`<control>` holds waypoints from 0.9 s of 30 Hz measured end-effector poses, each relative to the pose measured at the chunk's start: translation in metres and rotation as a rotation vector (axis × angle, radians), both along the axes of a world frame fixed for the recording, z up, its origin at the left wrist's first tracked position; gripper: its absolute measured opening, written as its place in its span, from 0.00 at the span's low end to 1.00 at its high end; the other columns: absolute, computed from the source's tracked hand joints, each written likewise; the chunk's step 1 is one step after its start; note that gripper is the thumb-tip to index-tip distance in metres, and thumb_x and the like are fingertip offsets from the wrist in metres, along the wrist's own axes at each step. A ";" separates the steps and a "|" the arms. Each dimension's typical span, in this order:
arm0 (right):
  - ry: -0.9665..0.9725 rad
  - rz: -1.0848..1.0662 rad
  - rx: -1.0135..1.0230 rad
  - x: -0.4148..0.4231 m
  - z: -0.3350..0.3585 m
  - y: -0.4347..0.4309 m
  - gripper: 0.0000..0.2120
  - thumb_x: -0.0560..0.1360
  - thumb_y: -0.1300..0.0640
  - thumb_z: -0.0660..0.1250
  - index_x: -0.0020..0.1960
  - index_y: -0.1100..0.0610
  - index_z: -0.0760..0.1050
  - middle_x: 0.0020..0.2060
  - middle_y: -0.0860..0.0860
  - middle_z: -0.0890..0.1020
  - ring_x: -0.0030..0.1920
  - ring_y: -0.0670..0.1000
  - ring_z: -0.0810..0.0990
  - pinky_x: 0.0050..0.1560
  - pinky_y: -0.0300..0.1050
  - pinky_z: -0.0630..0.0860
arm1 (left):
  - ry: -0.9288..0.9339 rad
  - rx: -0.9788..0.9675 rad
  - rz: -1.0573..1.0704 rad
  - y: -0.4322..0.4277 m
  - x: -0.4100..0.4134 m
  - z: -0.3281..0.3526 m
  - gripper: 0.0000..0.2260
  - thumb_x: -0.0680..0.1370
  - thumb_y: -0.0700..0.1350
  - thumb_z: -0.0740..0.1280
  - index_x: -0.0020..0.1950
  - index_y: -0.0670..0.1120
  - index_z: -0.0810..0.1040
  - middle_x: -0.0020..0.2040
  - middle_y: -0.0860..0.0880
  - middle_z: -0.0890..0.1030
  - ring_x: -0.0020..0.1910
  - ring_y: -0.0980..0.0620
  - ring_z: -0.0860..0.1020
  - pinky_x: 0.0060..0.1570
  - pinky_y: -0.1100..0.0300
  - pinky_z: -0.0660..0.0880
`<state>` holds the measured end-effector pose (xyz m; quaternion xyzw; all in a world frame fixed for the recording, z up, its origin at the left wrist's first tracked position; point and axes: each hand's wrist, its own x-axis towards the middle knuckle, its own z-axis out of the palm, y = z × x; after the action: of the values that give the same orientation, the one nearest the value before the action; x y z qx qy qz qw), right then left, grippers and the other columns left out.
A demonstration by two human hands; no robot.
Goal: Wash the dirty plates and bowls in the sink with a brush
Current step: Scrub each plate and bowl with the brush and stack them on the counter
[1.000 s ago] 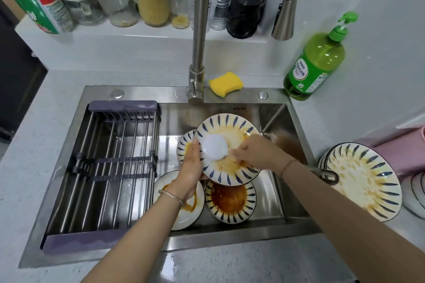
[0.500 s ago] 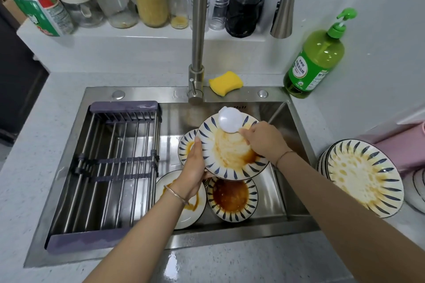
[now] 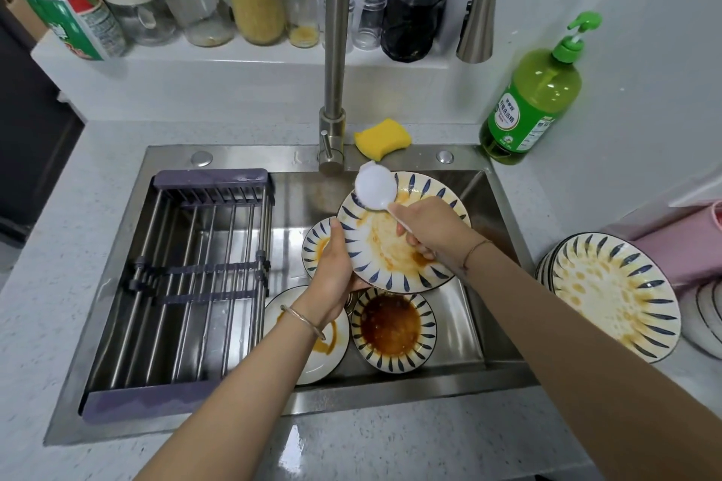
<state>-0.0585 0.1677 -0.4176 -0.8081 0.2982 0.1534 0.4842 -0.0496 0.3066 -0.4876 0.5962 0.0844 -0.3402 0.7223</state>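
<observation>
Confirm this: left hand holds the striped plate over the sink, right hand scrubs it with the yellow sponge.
Wrong tool: the head view shows the right hand scrubbing the striped plate with a white brush; the yellow sponge lies on the sink rim. The rest holds.

Bright even light, sharp; wide-angle edge bending.

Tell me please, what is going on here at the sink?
A person is washing dishes. The left hand holds a stained striped plate tilted over the sink, and the right hand grips a white brush, its head at the plate's far rim. A bowl with brown sauce and a smeared white plate lie below in the sink. A stack of dirty plates stands on the counter to the right.
</observation>
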 end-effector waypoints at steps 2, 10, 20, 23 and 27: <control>0.035 0.038 0.035 -0.003 0.004 0.002 0.19 0.79 0.48 0.60 0.39 0.62 0.74 0.22 0.51 0.69 0.18 0.47 0.62 0.21 0.35 0.59 | -0.002 0.016 0.001 0.000 0.001 0.002 0.23 0.82 0.61 0.43 0.53 0.56 0.77 0.44 0.54 0.85 0.43 0.57 0.83 0.34 0.60 0.80; 0.094 0.138 0.125 -0.013 0.009 0.005 0.20 0.80 0.45 0.59 0.39 0.60 0.75 0.22 0.49 0.68 0.20 0.46 0.62 0.21 0.35 0.59 | -0.020 0.054 0.025 0.003 0.001 0.003 0.26 0.82 0.62 0.42 0.57 0.53 0.76 0.41 0.54 0.85 0.39 0.57 0.84 0.29 0.62 0.77; 0.111 0.178 0.150 -0.027 0.007 0.009 0.20 0.80 0.45 0.59 0.40 0.61 0.75 0.22 0.49 0.67 0.20 0.46 0.61 0.21 0.35 0.59 | -0.074 0.121 0.038 0.005 0.003 0.006 0.25 0.81 0.63 0.42 0.63 0.54 0.72 0.53 0.47 0.81 0.49 0.47 0.80 0.32 0.59 0.77; 0.283 0.381 0.144 -0.033 0.017 -0.003 0.20 0.79 0.44 0.60 0.43 0.61 0.76 0.22 0.48 0.69 0.20 0.45 0.62 0.21 0.35 0.60 | -0.053 0.113 0.043 0.010 0.004 0.003 0.27 0.82 0.62 0.42 0.66 0.48 0.70 0.53 0.43 0.79 0.41 0.51 0.77 0.22 0.66 0.71; 0.196 0.308 0.067 -0.038 0.012 0.000 0.20 0.79 0.46 0.61 0.40 0.61 0.76 0.22 0.49 0.69 0.19 0.46 0.62 0.22 0.35 0.60 | -0.068 0.125 0.030 0.010 0.002 0.000 0.26 0.82 0.62 0.42 0.62 0.49 0.72 0.53 0.46 0.78 0.41 0.53 0.77 0.26 0.65 0.73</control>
<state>-0.0960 0.1676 -0.4057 -0.8089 0.2115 0.3134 0.4503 -0.0478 0.3165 -0.4877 0.6501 0.0901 -0.3029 0.6910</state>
